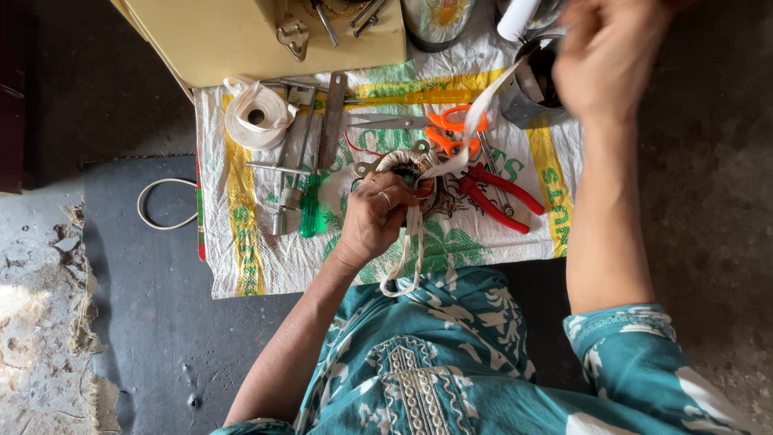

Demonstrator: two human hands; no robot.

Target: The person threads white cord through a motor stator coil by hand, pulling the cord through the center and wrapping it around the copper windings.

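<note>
- Left of the coil, a roll of white tape (256,115) is lying on the woven sack (241,258).
- The left hand (372,216) is clamping fingers around the wound coil (411,173); it looks heavy and stiff, best gripped by its rim.
- Right of the coil, the right hand (608,52) is pinching the soft, light tape strip (475,121) taut.

My right hand (608,52) is motion-blurred, its fingertips cut off at the top edge; my left hand (372,217) hides part of the coil (415,173).

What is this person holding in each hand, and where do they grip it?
The left hand grips a round wire coil by its near rim. The raised right hand, blurred, pulls the white tape taut by its far end.
</note>
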